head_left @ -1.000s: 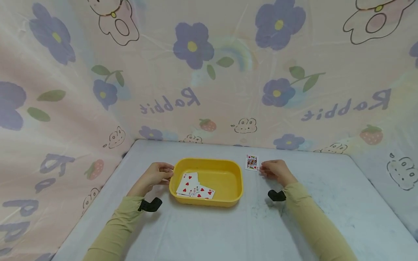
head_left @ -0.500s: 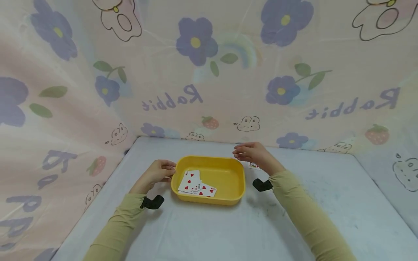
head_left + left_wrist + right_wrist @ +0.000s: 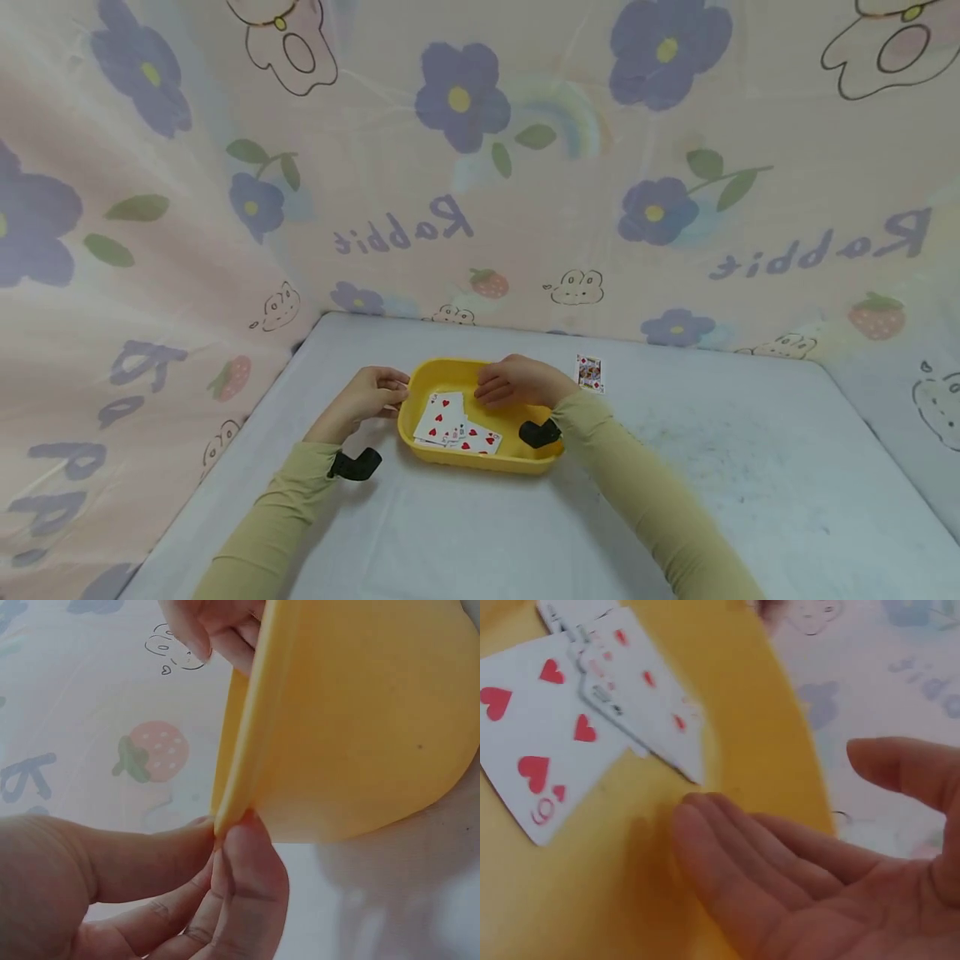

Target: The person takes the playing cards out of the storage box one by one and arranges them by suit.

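Observation:
A yellow plastic tub (image 3: 431,379) stands on the table with several overlapping playing cards in it. Red hearts show on the cards (image 3: 441,417), which lie toward the tub's left and front. My left hand (image 3: 367,396) pinches the tub's left rim between thumb and fingers; the left wrist view shows this grip (image 3: 172,885) closely. Over the tub's right half, my right hand (image 3: 522,382) is held with its fingers extended. In the right wrist view that hand (image 3: 802,892) has its thumb apart and nothing between thumb and fingers, close to the heart cards (image 3: 536,742).
One king of diamonds (image 3: 590,374) lies face up on the table, just right of the tub. White cloth (image 3: 735,467) covers the table. A printed curtain (image 3: 517,208) rises behind it and along the sides.
My right hand has moved left from beside the king of diamonds, across it, to over the tub. The left hand keeps its hold on the rim; the king still lies on the table.

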{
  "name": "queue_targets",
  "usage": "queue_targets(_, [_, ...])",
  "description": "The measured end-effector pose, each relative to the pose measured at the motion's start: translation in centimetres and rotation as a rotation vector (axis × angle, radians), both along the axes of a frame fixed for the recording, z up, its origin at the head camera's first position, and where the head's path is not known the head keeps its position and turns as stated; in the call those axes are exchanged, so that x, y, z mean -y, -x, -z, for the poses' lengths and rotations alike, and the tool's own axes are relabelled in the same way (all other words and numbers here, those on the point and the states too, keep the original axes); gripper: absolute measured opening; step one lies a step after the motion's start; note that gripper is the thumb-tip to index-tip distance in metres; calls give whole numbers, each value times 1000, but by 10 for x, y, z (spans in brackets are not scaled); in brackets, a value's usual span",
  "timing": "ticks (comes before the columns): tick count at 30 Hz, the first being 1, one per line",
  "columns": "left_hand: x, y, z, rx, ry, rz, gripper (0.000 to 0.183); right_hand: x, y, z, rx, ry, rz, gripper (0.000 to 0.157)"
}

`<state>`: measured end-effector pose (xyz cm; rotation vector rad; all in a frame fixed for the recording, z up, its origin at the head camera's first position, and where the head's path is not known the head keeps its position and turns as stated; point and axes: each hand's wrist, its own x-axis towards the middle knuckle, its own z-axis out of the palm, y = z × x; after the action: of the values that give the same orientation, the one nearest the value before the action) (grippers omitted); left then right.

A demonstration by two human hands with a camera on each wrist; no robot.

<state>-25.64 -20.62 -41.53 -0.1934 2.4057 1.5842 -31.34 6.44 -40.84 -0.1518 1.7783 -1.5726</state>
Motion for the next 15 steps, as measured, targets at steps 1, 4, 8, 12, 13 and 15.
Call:
queue_targets(1, [0, 0, 0, 0, -3, -1, 28, 3, 0, 3, 16, -2, -5, 43])
queue_targets(4, [-1, -1, 0, -5, -11, 3, 27, 12, -1, 9, 65, 9, -7, 45])
queue_targets(8, [-1, -1, -1, -13, -14, 8, 27, 20, -4, 10, 104, 41, -16, 48])
queue_targets(12, [0, 0, 0, -12, -7, 7, 28, 27, -5, 12, 113, 41, -18, 49])
queue_targets(13, [0, 0, 1, -13, -6, 8, 28, 29, -4, 13, 116, 40, -15, 49])
queue_targets(15, [0, 0, 1, -8, -8, 4, 28, 32, -3, 15, 123, 32, -5, 48])
